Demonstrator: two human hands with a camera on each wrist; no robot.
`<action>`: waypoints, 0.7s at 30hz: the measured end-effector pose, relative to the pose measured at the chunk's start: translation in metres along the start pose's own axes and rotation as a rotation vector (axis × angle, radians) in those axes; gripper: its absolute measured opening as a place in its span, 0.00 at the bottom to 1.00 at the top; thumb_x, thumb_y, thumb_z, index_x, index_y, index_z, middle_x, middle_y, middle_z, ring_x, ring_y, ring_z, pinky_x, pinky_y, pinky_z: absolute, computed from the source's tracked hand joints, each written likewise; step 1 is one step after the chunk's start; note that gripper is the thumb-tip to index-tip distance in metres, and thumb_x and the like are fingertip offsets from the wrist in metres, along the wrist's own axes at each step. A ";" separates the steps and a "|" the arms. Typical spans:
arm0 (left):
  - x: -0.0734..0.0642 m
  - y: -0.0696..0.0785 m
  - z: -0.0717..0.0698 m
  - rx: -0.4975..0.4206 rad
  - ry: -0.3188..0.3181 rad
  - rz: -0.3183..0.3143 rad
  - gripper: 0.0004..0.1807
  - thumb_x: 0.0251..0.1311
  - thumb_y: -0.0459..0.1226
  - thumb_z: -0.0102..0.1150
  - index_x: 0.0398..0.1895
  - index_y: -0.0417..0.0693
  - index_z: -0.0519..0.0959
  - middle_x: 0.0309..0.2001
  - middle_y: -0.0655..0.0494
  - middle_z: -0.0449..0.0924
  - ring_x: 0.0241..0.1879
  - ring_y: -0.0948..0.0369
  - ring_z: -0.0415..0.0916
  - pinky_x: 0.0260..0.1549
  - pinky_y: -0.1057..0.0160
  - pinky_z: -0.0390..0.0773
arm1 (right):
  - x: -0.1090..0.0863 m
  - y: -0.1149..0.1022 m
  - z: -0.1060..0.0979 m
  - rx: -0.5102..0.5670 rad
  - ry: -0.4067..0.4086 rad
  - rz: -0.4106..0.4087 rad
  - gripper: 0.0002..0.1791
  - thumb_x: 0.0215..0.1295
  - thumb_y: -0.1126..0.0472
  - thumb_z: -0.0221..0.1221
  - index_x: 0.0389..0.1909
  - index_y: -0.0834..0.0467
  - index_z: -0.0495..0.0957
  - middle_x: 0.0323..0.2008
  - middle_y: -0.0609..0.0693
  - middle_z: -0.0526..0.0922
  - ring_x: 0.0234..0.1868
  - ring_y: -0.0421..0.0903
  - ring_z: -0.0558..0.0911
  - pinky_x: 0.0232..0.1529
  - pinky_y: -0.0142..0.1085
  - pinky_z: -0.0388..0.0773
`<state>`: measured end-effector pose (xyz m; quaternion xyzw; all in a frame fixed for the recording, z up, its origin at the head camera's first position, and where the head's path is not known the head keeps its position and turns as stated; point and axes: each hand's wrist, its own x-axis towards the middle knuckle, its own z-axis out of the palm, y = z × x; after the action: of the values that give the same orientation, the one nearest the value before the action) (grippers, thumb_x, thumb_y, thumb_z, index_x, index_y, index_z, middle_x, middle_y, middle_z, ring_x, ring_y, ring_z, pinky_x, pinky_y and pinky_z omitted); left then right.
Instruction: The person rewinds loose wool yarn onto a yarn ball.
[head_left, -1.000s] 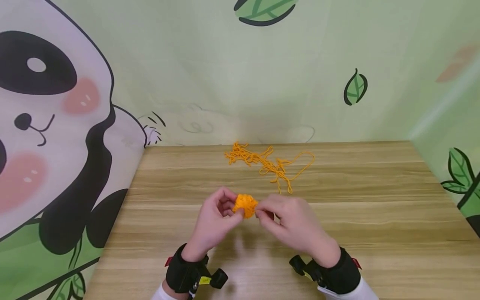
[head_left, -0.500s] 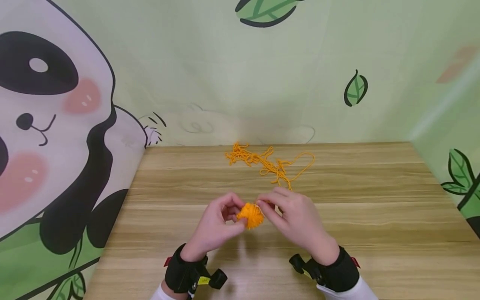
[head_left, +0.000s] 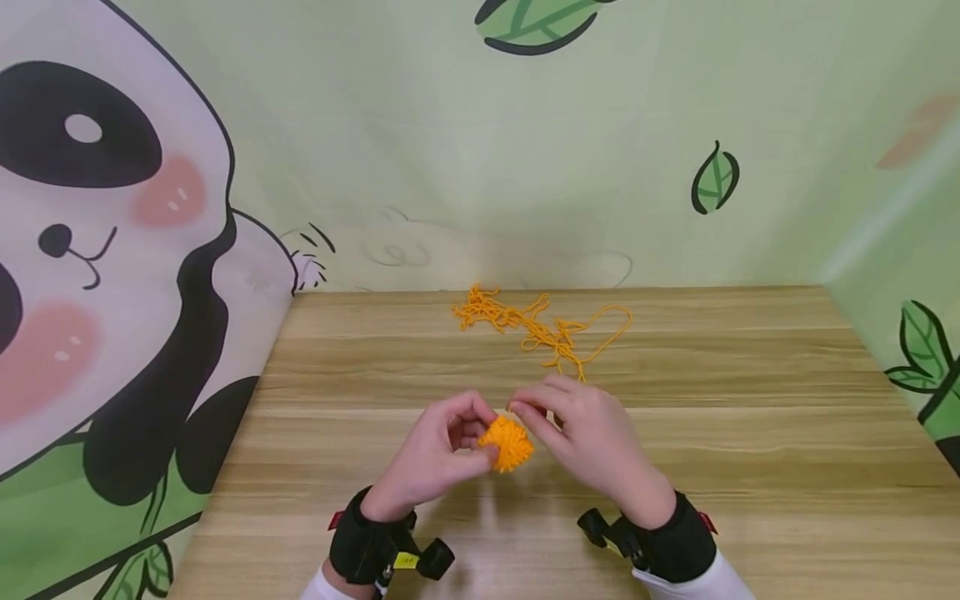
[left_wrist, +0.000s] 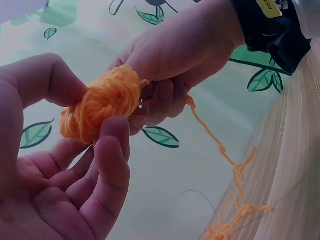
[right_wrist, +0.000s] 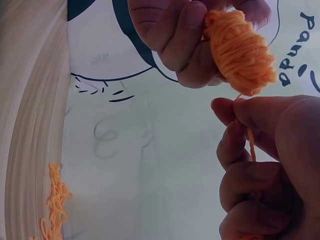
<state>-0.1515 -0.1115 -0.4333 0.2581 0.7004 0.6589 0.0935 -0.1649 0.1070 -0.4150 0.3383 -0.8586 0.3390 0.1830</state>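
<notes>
A small ball of orange yarn (head_left: pixel 507 444) is held up over the table by my left hand (head_left: pixel 441 446). Thumb and fingertips pinch it from the side; its wound strands show in the left wrist view, where the yarn ball (left_wrist: pixel 102 107) lies between thumb and fingers. Beside it, my right hand (head_left: pixel 588 433) pinches a strand of yarn (right_wrist: pixel 251 142) between thumb and forefinger, close to the ball (right_wrist: pixel 242 52). The strand passes down through the curled fingers of that hand. In the left wrist view the yarn trails (left_wrist: pixel 212 135) from the right hand toward the table.
A loose tangle of orange yarn (head_left: pixel 517 321) lies at the back of the wooden table (head_left: pixel 360 350), near the wall. Behind stands a green wall (head_left: pixel 420 150) printed with a panda and leaves. Black wrist straps with cameras (head_left: pixel 652 542) sit on both forearms.
The yarn ball has moved slightly right and toward the person, turning in the left hand. The right hand has shifted up around the ball's far side with the strand.
</notes>
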 end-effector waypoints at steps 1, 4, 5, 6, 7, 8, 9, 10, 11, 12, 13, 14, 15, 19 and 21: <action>0.000 0.000 0.000 -0.008 -0.003 0.000 0.10 0.53 0.25 0.61 0.38 0.41 0.76 0.35 0.46 0.81 0.29 0.54 0.77 0.31 0.68 0.82 | 0.000 0.000 0.000 0.005 -0.008 0.002 0.08 0.71 0.53 0.59 0.41 0.49 0.85 0.34 0.39 0.83 0.25 0.35 0.71 0.21 0.31 0.72; -0.001 0.002 -0.001 -0.032 -0.009 0.000 0.09 0.53 0.26 0.61 0.38 0.39 0.75 0.35 0.45 0.81 0.30 0.54 0.78 0.31 0.67 0.83 | 0.000 0.000 0.001 0.028 -0.035 0.009 0.09 0.72 0.52 0.58 0.42 0.48 0.85 0.35 0.39 0.83 0.25 0.35 0.71 0.21 0.31 0.72; -0.001 0.002 -0.001 -0.038 -0.010 0.005 0.09 0.54 0.26 0.61 0.38 0.38 0.75 0.35 0.44 0.80 0.30 0.53 0.78 0.32 0.67 0.84 | 0.000 0.000 0.002 0.035 -0.044 0.013 0.09 0.72 0.52 0.58 0.42 0.48 0.85 0.36 0.39 0.83 0.25 0.35 0.71 0.21 0.31 0.72; -0.001 0.003 -0.001 -0.046 -0.010 0.009 0.09 0.54 0.26 0.61 0.38 0.38 0.75 0.36 0.44 0.80 0.30 0.53 0.78 0.32 0.67 0.84 | 0.000 0.000 0.002 0.041 -0.052 0.018 0.09 0.72 0.52 0.57 0.42 0.48 0.85 0.36 0.39 0.83 0.24 0.35 0.71 0.21 0.31 0.72; -0.002 0.003 -0.001 -0.058 -0.010 0.014 0.10 0.54 0.25 0.61 0.39 0.37 0.74 0.36 0.43 0.80 0.30 0.53 0.79 0.32 0.66 0.84 | 0.000 0.001 0.002 0.046 -0.061 0.024 0.10 0.73 0.51 0.57 0.42 0.48 0.85 0.35 0.38 0.82 0.24 0.35 0.71 0.21 0.31 0.71; -0.002 0.004 -0.001 -0.069 -0.012 0.018 0.10 0.54 0.25 0.61 0.39 0.36 0.74 0.36 0.43 0.80 0.31 0.53 0.79 0.33 0.66 0.84 | 0.000 0.001 0.003 0.053 -0.068 0.032 0.10 0.73 0.51 0.57 0.42 0.48 0.85 0.35 0.38 0.83 0.24 0.35 0.70 0.21 0.31 0.71; -0.002 0.004 -0.001 -0.081 -0.013 0.022 0.10 0.55 0.25 0.61 0.40 0.36 0.74 0.36 0.42 0.80 0.31 0.52 0.79 0.33 0.66 0.85 | 0.000 0.001 0.003 0.054 -0.076 0.043 0.10 0.73 0.51 0.56 0.42 0.48 0.85 0.36 0.38 0.83 0.25 0.35 0.71 0.21 0.31 0.72; -0.002 0.004 -0.001 -0.092 -0.014 0.024 0.10 0.55 0.25 0.61 0.40 0.35 0.74 0.36 0.42 0.80 0.31 0.52 0.79 0.33 0.65 0.85 | 0.000 0.001 0.004 0.058 -0.085 0.055 0.10 0.73 0.52 0.56 0.42 0.48 0.85 0.37 0.39 0.83 0.26 0.35 0.73 0.23 0.32 0.74; -0.002 0.004 -0.001 -0.105 -0.014 0.028 0.10 0.55 0.24 0.61 0.40 0.34 0.74 0.37 0.41 0.80 0.30 0.52 0.79 0.32 0.65 0.85 | 0.000 0.001 0.004 0.064 -0.098 0.067 0.09 0.73 0.52 0.56 0.42 0.48 0.85 0.38 0.39 0.84 0.29 0.34 0.74 0.25 0.32 0.76; -0.002 0.004 -0.001 -0.116 -0.011 0.028 0.11 0.55 0.24 0.61 0.40 0.34 0.73 0.36 0.41 0.79 0.30 0.52 0.79 0.32 0.65 0.85 | 0.000 0.001 0.005 0.067 -0.112 0.080 0.09 0.73 0.53 0.57 0.43 0.48 0.85 0.39 0.39 0.84 0.31 0.34 0.76 0.28 0.32 0.78; -0.003 0.004 -0.001 -0.129 -0.008 0.027 0.11 0.55 0.24 0.61 0.41 0.33 0.73 0.36 0.41 0.79 0.30 0.52 0.79 0.32 0.65 0.85 | 0.000 0.001 0.006 0.066 -0.129 0.091 0.09 0.72 0.55 0.57 0.43 0.49 0.85 0.41 0.40 0.85 0.35 0.34 0.78 0.31 0.33 0.80; -0.003 0.003 -0.001 -0.138 -0.003 0.026 0.11 0.55 0.23 0.61 0.41 0.33 0.73 0.36 0.41 0.79 0.30 0.52 0.79 0.31 0.66 0.85 | 0.000 0.002 0.007 0.062 -0.149 0.101 0.09 0.72 0.57 0.57 0.44 0.49 0.85 0.43 0.41 0.85 0.38 0.34 0.79 0.35 0.35 0.81; -0.003 0.003 -0.001 -0.151 0.003 0.025 0.11 0.55 0.23 0.61 0.41 0.32 0.72 0.36 0.41 0.79 0.29 0.53 0.79 0.31 0.66 0.85 | 0.000 0.002 0.008 0.055 -0.172 0.108 0.09 0.71 0.58 0.57 0.45 0.49 0.85 0.44 0.41 0.85 0.40 0.35 0.79 0.38 0.36 0.82; -0.003 0.003 0.000 -0.206 0.053 0.024 0.12 0.56 0.22 0.60 0.42 0.29 0.70 0.36 0.42 0.79 0.28 0.54 0.79 0.30 0.66 0.85 | -0.001 0.003 0.014 0.011 -0.254 0.118 0.12 0.65 0.63 0.57 0.46 0.50 0.84 0.37 0.41 0.84 0.36 0.36 0.78 0.38 0.38 0.81; -0.003 0.003 0.000 -0.224 0.096 0.017 0.12 0.57 0.23 0.59 0.42 0.29 0.70 0.37 0.42 0.79 0.29 0.54 0.79 0.30 0.65 0.85 | -0.002 0.003 0.016 -0.010 -0.283 0.121 0.09 0.66 0.61 0.57 0.42 0.50 0.84 0.29 0.39 0.81 0.29 0.37 0.75 0.32 0.36 0.78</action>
<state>-0.1486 -0.1130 -0.4308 0.2205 0.6239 0.7452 0.0825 -0.1670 0.0982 -0.4281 0.3294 -0.8962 0.2942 0.0411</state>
